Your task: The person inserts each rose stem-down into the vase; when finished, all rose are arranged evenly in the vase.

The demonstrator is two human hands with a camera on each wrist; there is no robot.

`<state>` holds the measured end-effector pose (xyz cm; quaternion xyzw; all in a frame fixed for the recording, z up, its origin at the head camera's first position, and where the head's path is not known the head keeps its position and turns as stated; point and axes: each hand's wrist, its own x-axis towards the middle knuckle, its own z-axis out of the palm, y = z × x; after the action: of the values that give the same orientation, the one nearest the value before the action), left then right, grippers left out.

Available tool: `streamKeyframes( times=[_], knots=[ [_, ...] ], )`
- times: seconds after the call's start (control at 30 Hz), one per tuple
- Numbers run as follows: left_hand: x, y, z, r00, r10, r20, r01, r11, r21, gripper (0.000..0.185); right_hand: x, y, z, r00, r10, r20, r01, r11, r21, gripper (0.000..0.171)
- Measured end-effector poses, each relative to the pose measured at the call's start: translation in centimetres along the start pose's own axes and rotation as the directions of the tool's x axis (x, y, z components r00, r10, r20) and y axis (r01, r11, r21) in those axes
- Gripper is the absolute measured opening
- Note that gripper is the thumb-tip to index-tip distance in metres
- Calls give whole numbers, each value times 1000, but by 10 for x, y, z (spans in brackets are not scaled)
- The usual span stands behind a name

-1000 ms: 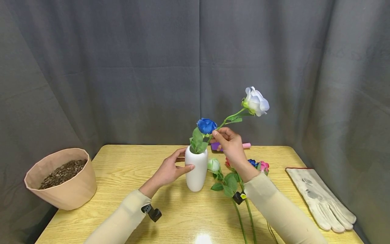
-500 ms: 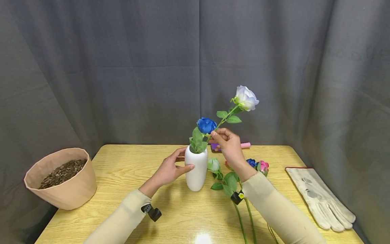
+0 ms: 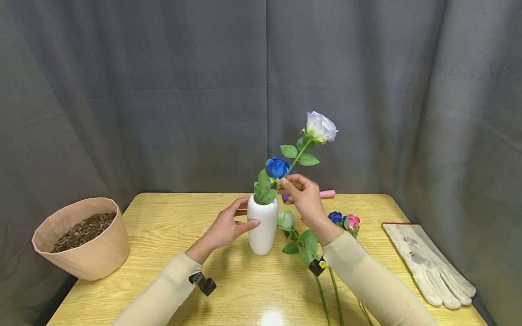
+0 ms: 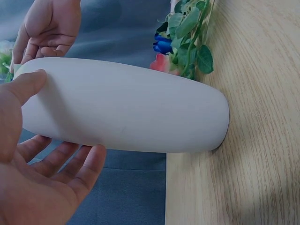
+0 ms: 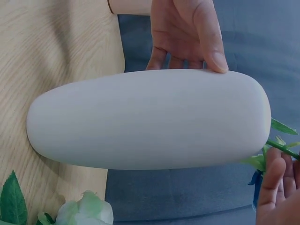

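A white vase [image 3: 263, 226] stands on the wooden table [image 3: 171, 235] with a blue rose [image 3: 277, 167] in it. My left hand [image 3: 228, 225] cups the vase [image 4: 126, 112], thumb and fingers curled round its side. My right hand [image 3: 302, 194] pinches the green stem of a white rose [image 3: 321, 127] just above the vase mouth; the bloom leans up and to the right. In the right wrist view the vase [image 5: 150, 117] fills the frame, and my right hand's fingertips [image 5: 274, 187] pinch the stem at the vase's mouth.
Several loose roses [image 3: 344, 221], green, blue and pink, lie on the table right of the vase. A tan pot of soil [image 3: 79, 237] sits at the left edge. A pale work glove [image 3: 428, 262] lies at the right. A pink and purple object [image 3: 326, 194] lies behind the hand.
The white rose has swung left and become more upright, its bloom now closer above the vase. My right hand shifted slightly left. The left hand and vase stayed put.
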<state>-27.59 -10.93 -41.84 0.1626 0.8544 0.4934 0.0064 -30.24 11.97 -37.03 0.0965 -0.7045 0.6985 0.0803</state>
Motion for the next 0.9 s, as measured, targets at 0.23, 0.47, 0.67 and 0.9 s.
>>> streamKeyframes(
  times=[0.23,0.47,0.67,0.9],
  knots=[
    [0,-1,0,1000,8,8,-8,1000,-6,73,-2,2,2,999,-27,-30,27,999,-18,32],
    [0,-2,0,1000,19,0,-19,1000,-6,73,-1,5,5,1000,-27,-8,27,998,-65,27],
    [1,-1,0,1000,15,2,-15,1000,1,74,-2,10,7,1000,-2,18,4,990,-141,23],
    [1,-2,-1,1000,14,6,-14,1000,-5,73,-2,12,9,1000,-10,13,12,991,-137,23]
  ],
)
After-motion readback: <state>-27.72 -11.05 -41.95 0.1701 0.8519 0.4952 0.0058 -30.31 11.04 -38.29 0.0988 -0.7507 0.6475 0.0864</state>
